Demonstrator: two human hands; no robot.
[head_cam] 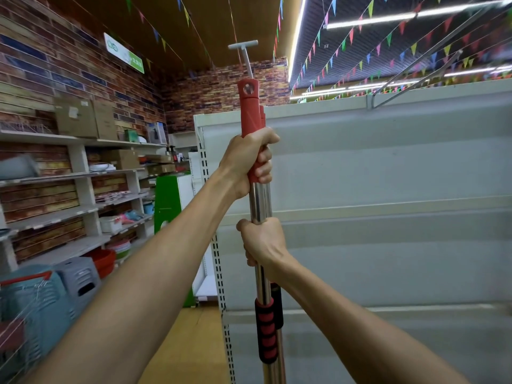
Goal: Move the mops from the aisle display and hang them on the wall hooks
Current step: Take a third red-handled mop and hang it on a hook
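Your left hand (248,159) grips the red handle (250,112) of the mops (260,206), fingers closed. Your right hand (263,242) clamps the steel poles at 6 o'clock below it. Mops stand upright at centre; shelving (388,189) lies at 3 o'clock.

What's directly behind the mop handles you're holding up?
Behind the mop handles stands a white shelving panel with a perforated upright. No wall hooks show on it. The hands and handles cover a narrow strip of it.
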